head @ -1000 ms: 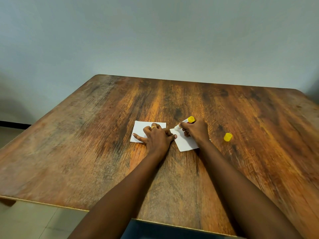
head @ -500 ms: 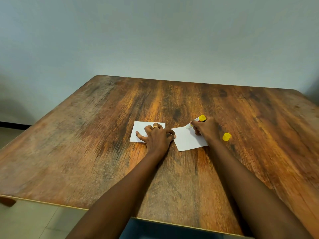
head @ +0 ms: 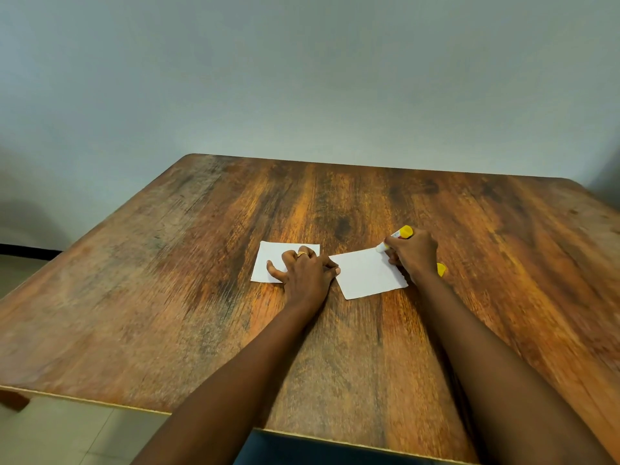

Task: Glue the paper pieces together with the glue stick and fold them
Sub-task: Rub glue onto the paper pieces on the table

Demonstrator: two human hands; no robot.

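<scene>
Two white paper pieces lie near each other on the wooden worktop [head: 167, 297]. The left hand [head: 307, 275] presses down on the left paper piece [head: 271, 260], its grip released, with one fingertip reaching the left corner of the right paper piece [head: 367, 275]. The right hand [head: 414, 256] has its grip clenched round the glue stick [head: 397, 235], whose white tip touches that sheet's far right corner. The yellow cap [head: 441, 270] lies just beside the right wrist, partly hidden.
</scene>
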